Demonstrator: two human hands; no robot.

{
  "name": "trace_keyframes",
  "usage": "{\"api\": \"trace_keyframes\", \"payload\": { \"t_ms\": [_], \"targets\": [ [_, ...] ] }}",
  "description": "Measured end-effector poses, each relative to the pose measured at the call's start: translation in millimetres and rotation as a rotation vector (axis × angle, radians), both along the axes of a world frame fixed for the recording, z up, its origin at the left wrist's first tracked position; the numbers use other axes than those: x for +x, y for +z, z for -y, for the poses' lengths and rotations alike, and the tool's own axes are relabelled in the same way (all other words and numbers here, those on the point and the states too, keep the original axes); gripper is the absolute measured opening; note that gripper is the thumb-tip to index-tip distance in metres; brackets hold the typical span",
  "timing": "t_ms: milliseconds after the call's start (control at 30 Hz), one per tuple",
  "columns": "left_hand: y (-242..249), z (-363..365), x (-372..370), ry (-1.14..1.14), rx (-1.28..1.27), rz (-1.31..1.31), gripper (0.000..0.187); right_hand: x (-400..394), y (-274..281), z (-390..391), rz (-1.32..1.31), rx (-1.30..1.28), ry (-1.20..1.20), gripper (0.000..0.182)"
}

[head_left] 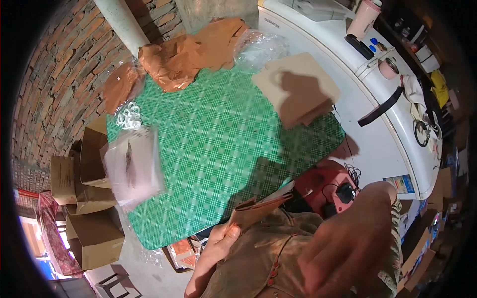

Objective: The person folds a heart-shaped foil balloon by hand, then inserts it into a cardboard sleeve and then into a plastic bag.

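Note:
My left hand is closed round a folded brown paper piece, held against my body at the table's near edge, thumb on top. My right hand is raised close to the camera at the lower right, blurred, with its fingers curled downward; whether it holds anything is hidden. Beyond them, a green checked tablecloth covers the table. A stack of flat brown sheets lies at its far right corner. Clear plastic bags lie in a pile at the left edge, below white rings.
Orange-brown wrapping and clear plastic lie along the far edge. Open cardboard boxes stand on the left. A white freezer borders the right side, with a pink bottle on it. A red stool stands below.

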State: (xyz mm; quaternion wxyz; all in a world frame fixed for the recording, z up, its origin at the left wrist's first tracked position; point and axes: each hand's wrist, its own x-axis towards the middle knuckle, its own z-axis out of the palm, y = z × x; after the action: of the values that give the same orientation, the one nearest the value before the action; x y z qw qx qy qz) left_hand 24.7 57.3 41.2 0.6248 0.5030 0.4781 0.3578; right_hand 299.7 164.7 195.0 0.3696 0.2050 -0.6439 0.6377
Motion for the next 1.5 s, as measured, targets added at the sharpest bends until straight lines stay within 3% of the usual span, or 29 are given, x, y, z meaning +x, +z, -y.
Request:
{"api": "trace_keyframes", "payload": {
  "t_ms": [33, 67, 167, 233, 333, 433, 733, 1067, 1167, 1267, 1300, 1400, 1467, 1500],
  "targets": [
    [-3.0, 4.0, -3.2, 0.021, -0.035, -0.039, 0.040, 11.0, 10.5, -18.0, 0.123, 0.044, -0.034, 0.028],
    [-1.3, 6.4, -2.1, 0.054, -0.048, -0.038, 0.039, 16.2, 12.0, -27.7, 0.233, 0.167, -0.217, 0.022],
    [-0.4, 8.7, -3.7, 0.131, -0.081, -0.037, 0.038, 29.7, -7.2, -65.2, 0.563, 0.666, -0.915, 0.028],
    [-7.3, 12.6, -3.3, 0.201, -0.103, 0.018, 0.037, 32.2, -54.7, -100.8, 0.767, 0.945, -1.396, 0.039],
    [-7.9, 17.9, -4.3, 0.265, -0.122, 0.064, 0.035, 44.1, -100.1, -134.7, 0.892, 1.392, -1.601, 0.037],
    [-13.5, 26.9, -8.6, 0.301, -0.150, 0.057, 0.037, 65.3, -135.8, -153.0, 0.941, 1.542, -1.573, 0.036],
    [-13.6, 29.1, -9.7, 0.320, -0.163, 0.022, 0.041, 58.6, -142.2, -165.4, 0.843, 1.085, -1.727, 0.014],
    [-28.4, 39.5, -16.3, 0.418, -0.134, 0.058, 0.040, 54.9, -132.2, -154.3, 0.787, 1.223, -1.549, 0.022],
    [-48.2, 48.4, -28.6, 0.436, -0.163, 0.218, 0.029, 40.9, -102.5, -133.6, 0.631, 1.418, -1.584, 0.029],
    [-27.1, 49.3, -23.0, 0.531, -0.193, 0.217, 0.033, -0.3, -74.4, -100.5, 0.386, 1.510, -1.548, 0.032],
    [-32.8, 56.4, -32.0, 0.549, -0.235, 0.349, 0.035, -15.9, -68.7, -92.1, 0.338, 1.511, -1.508, 0.029],
    [-18.0, 78.8, -49.5, 0.611, -0.229, 0.643, 0.037, -62.5, -79.0, -83.3, 0.332, 1.520, -1.323, 0.019],
    [-30.4, 92.5, -68.1, 0.588, -0.081, 0.838, 0.045, -91.4, -98.8, -81.9, 0.357, 1.480, -1.191, 0.013],
    [-21.5, 96.2, -68.5, 0.654, -0.040, 0.820, 0.045, -105.8, -112.2, -80.1, 0.367, 1.436, -1.131, 0.012]
  ]
}}
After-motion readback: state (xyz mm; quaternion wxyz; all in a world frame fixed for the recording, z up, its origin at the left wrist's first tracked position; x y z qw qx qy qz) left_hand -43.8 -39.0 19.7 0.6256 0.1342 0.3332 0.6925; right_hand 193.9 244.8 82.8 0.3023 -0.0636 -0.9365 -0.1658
